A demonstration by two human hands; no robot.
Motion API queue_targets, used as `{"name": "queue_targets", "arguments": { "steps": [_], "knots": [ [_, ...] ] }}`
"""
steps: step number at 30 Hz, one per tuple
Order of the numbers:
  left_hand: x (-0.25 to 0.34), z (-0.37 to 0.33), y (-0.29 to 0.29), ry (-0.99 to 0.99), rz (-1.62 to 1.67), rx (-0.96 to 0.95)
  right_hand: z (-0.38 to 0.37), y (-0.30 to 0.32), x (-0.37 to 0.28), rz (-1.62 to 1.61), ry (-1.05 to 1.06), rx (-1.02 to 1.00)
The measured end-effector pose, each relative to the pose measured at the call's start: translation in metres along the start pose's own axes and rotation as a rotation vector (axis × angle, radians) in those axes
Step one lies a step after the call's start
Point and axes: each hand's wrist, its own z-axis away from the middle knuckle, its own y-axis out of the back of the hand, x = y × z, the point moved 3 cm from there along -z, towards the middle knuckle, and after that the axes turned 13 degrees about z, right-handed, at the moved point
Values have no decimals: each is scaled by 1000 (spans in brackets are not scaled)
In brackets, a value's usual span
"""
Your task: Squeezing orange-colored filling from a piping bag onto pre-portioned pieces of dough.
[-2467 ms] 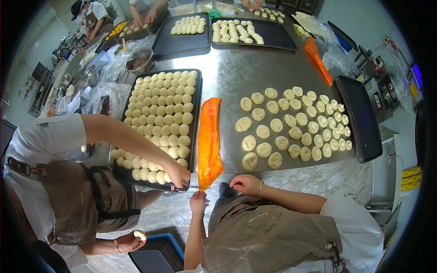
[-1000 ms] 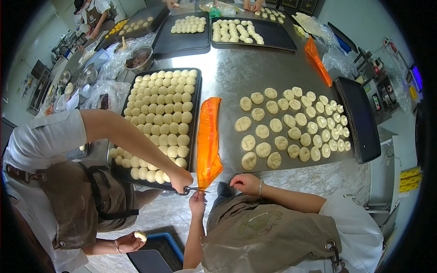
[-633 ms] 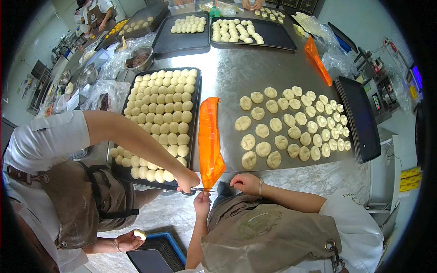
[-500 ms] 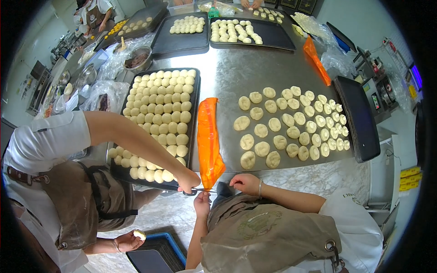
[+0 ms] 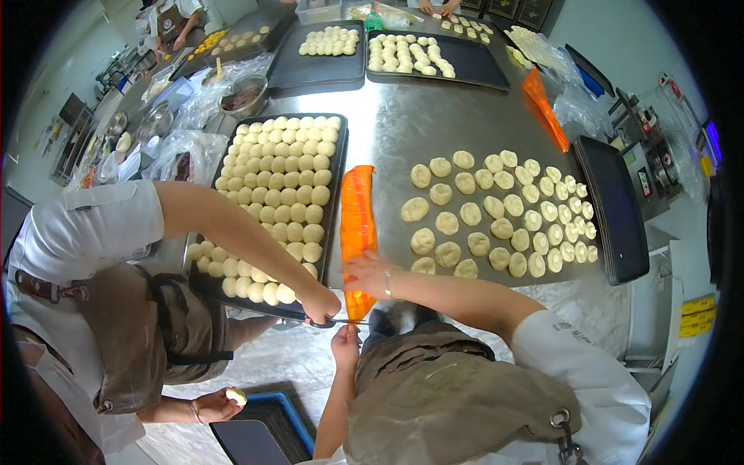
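An orange piping bag [image 5: 357, 209] lies lengthwise on the steel table, its narrow end hanging over the front edge. My left hand [image 5: 346, 346] pinches that tip, fingers closed. Farther up, my right hand [image 5: 367, 274] rests on the bag with its fingers stretched out. From the left, a co-worker's hand [image 5: 321, 304] holds dark-handled scissors [image 5: 335, 321], blades across the bag's tip just above my left fingers. That person's other hand [image 5: 215, 406] holds a small pale dough piece [image 5: 236, 396] low beside the table.
A black tray [image 5: 336, 167] of round dough balls stands left of the bag. Flattened dough rounds [image 5: 470, 213] cover the table on the right, beside stacked black trays [image 5: 612, 209]. Another orange bag [image 5: 544, 110] lies farther back. Below stand blue-rimmed trays [image 5: 291, 418].
My right hand has moved forward from near the table edge onto the orange bag. My left hand and the co-worker's scissors stay at the tip. The view has shifted slightly.
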Motion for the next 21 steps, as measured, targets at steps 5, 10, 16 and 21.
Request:
{"name": "queue_targets", "arguments": {
  "steps": [5,10,16,21],
  "knots": [
    [-3,8,0,44,179,31,-45,-37,-21,-53,202,-452],
    [-4,12,-3,31,303,16,-47,-48,-30,25,245,-533],
    [-15,22,14,5,297,166,-46,-51,-32,57,222,-482],
    [0,47,32,122,180,169,-46,-36,-38,91,271,-460]
  ]
}}
